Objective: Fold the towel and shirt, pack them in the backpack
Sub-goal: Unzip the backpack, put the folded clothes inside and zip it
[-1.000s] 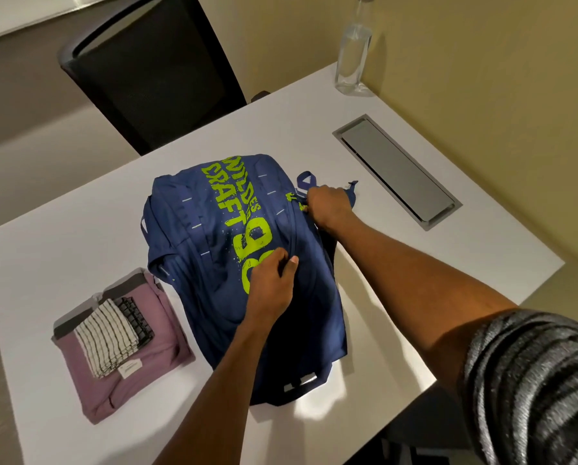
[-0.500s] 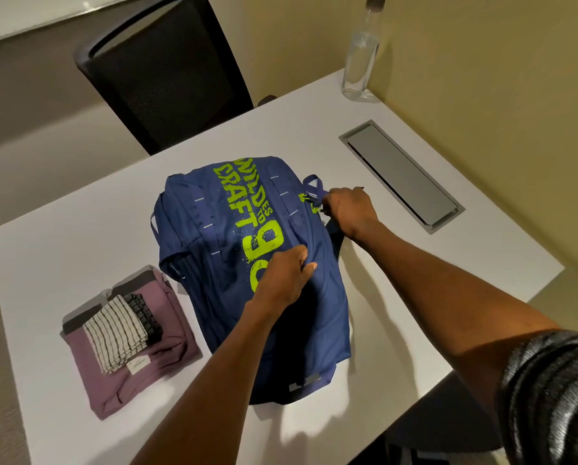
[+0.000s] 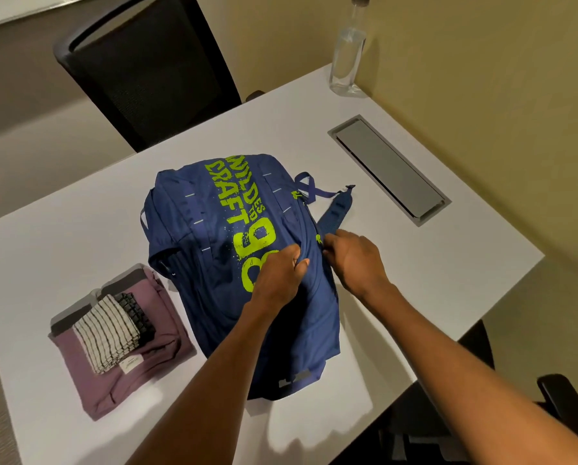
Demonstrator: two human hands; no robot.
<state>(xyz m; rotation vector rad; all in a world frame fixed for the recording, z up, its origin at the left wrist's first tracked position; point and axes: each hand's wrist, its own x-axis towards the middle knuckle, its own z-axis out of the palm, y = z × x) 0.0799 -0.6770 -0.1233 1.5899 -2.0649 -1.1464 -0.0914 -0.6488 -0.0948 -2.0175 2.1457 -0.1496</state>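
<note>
The left hand is gripping a bunched fold of the backpack in curled fingers and thumb, right over the big printed digits. The right hand is pinching the backpack's right-hand edge with its fingertips, just beside a small lime pull tab; what exactly sits between those fingertips is too small to tell. The backpack is lying flat in the middle of the white surface, navy, thin and creased, with lime-green lettering and short pale dashes stitched in rows. A mesh-backed strap is trailing out on its right side and a webbing loop is sticking out near its far end. To the left, just beside the backpack, the mauve shirt is lying folded into a soft rectangle, and the folded towel, white with thin dark stripes, is resting on top of it. The backpack's near end is reaching close to the surface's near edge. White surface is showing between the backpack and a brushed-metal cover plate set flush near the right edge. A clear bottle is standing upright in the far corner against the yellowish wall, and a black chair is standing beyond the far edge
</note>
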